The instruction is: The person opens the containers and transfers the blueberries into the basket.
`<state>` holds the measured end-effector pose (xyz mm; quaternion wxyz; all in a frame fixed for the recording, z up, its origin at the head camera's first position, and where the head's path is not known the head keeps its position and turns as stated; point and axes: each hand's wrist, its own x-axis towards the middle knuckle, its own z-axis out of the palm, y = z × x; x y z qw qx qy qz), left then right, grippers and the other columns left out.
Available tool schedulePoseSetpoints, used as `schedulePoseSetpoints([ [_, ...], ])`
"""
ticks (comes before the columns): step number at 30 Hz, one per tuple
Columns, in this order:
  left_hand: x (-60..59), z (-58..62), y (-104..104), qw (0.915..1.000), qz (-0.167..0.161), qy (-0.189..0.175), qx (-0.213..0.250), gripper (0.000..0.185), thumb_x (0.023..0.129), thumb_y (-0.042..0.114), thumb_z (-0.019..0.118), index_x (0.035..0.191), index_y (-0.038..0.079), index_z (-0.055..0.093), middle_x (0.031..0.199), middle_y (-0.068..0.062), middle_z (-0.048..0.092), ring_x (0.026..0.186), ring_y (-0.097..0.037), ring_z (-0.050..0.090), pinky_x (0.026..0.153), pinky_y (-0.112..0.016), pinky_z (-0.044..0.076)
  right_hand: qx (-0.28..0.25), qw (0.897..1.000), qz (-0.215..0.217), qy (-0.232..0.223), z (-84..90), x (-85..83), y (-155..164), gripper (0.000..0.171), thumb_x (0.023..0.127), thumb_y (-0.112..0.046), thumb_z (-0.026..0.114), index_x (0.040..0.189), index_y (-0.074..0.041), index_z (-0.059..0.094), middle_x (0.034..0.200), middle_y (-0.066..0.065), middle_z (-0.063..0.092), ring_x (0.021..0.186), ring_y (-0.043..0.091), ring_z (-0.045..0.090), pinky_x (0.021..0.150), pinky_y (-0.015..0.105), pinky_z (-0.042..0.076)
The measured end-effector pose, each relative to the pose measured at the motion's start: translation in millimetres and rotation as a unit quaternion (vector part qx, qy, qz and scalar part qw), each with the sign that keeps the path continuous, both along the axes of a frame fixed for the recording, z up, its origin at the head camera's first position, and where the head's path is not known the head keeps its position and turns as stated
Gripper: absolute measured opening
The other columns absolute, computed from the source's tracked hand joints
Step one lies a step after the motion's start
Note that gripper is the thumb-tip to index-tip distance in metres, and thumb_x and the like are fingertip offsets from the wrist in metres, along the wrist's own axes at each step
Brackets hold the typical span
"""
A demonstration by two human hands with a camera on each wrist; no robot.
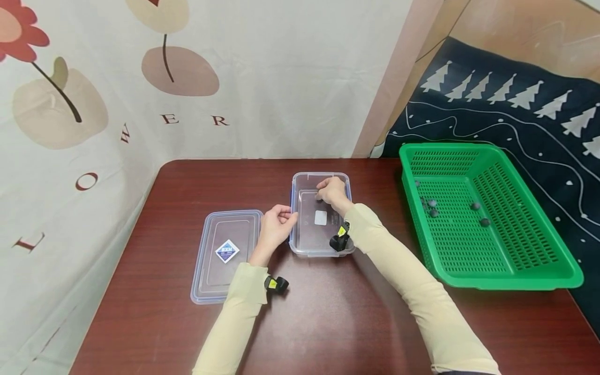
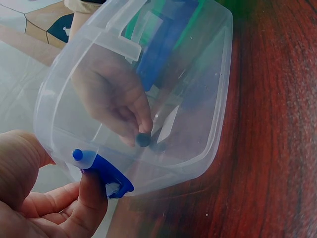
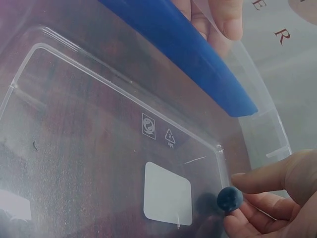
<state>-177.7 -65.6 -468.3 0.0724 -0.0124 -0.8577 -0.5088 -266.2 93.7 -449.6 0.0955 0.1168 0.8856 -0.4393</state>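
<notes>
A clear plastic food container (image 1: 307, 234) with blue side latches stands on the table. My right hand (image 1: 334, 192) reaches inside and pinches a dark, round blueberry (image 3: 230, 199) between thumb and fingers, close to the container's bottom at its far end. My left hand (image 1: 276, 226) grips the container's left rim, the thumb over the edge and a finger at the blue latch (image 2: 114, 176). Left of the container lies its clear lid (image 1: 215, 278) with a blue-and-white diamond label. A white square sticker (image 3: 167, 194) shows on the container's bottom.
To the right, a green plastic basket (image 1: 469, 255) holds several scattered blueberries (image 1: 434, 213). The dark red-brown table (image 1: 319, 312) meets a printed curtain (image 1: 290, 104) at its back edge. A dark tree-patterned cloth (image 1: 515, 120) lies beyond the basket.
</notes>
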Motion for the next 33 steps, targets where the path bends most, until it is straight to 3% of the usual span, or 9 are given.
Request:
schedulePoseSetpoints([
  [8, 0.3, 0.4, -0.1, 1.0000, 0.002, 0.002, 0.001, 0.019, 0.081, 0.009, 0.067, 0.092, -0.006, 0.065, 0.078, -0.016, 0.067, 0.066, -0.024, 0.061, 0.061, -0.026, 0.048, 0.007, 1.000, 0.006, -0.004, -4.9, -3.2, -1.3, 0.018, 0.072, 0.005, 0.071, 0.089, 0.001, 0.071, 0.094, 0.013, 0.068, 0.079, 0.018, 0.054, 0.069, 0.027, 0.047],
  [17, 0.4, -0.5, -0.6, 0.9999, -0.002, 0.009, 0.007, 0.019, 0.080, 0.009, 0.067, 0.092, -0.007, 0.065, 0.078, -0.016, 0.067, 0.065, -0.024, 0.060, 0.060, -0.025, 0.048, -0.005, 1.000, 0.017, 0.004, 0.8, 0.7, 2.1, 0.017, 0.073, 0.001, 0.070, 0.089, 0.002, 0.072, 0.094, 0.013, 0.069, 0.079, 0.016, 0.053, 0.066, 0.023, 0.043],
  [26, 0.1, -2.3, -1.2, 0.9999, 0.000, 0.014, 0.007, 0.019, 0.080, 0.009, 0.068, 0.091, -0.006, 0.066, 0.077, -0.016, 0.067, 0.065, -0.024, 0.061, 0.060, -0.026, 0.049, -0.056, 0.998, 0.015, 0.017, 31.9, 4.8, 11.8, 0.017, 0.077, -0.003, 0.071, 0.093, 0.001, 0.072, 0.110, 0.012, 0.066, 0.095, 0.019, 0.056, 0.078, 0.031, 0.046],
  [33, 0.2, -4.1, -1.7, 0.9997, -0.006, 0.021, 0.013, 0.019, 0.080, 0.008, 0.068, 0.091, -0.007, 0.065, 0.077, -0.017, 0.066, 0.066, -0.026, 0.061, 0.060, -0.026, 0.049, -0.071, 0.996, 0.030, 0.038, 62.0, 10.3, 32.0, 0.021, 0.081, -0.008, 0.070, 0.100, 0.000, 0.071, 0.111, 0.013, 0.065, 0.102, 0.023, 0.055, 0.087, 0.037, 0.044],
])
